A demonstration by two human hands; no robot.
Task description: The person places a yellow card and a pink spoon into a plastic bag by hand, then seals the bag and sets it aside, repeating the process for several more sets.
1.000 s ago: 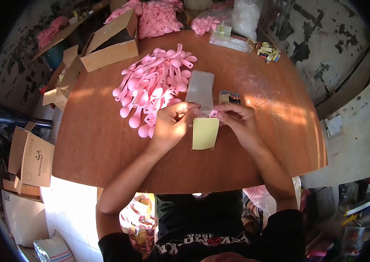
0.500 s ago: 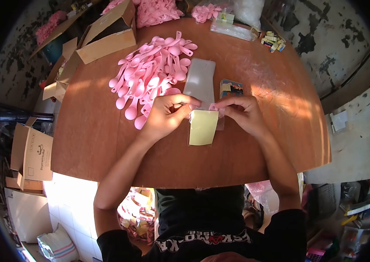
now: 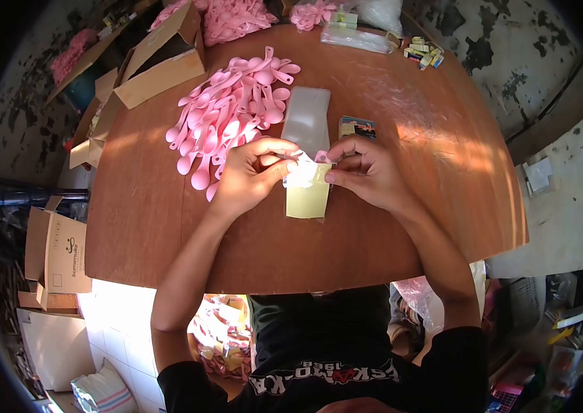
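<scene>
Between my two hands is a small clear plastic bag with a pale yellow card (image 3: pixel 306 204) in its lower part. The bag's upper end is bright with glare, and a pink handle end (image 3: pixel 321 157) shows there. My left hand (image 3: pixel 244 175) is closed, with thumb and fingers pinching the bag's upper left corner. On the opposite corner, my right hand (image 3: pixel 372 171) pinches the bag between thumb and fingers. A pile of pink measuring spoons (image 3: pixel 229 110) lies beyond my left hand. Just ahead of both hands is a stack of clear plastic bags (image 3: pixel 307 113).
A small printed box (image 3: pixel 357 126) lies past my right hand. Along the table's far side are an open cardboard box (image 3: pixel 160 72), a bag of pink spoons (image 3: pixel 236 20), a plastic-wrapped pack (image 3: pixel 357 40) and several small yellow boxes (image 3: pixel 423 52).
My right thumb has come down onto the card's upper right edge. The bag's top has bent up and now catches bright light. The whole view has shifted slightly.
</scene>
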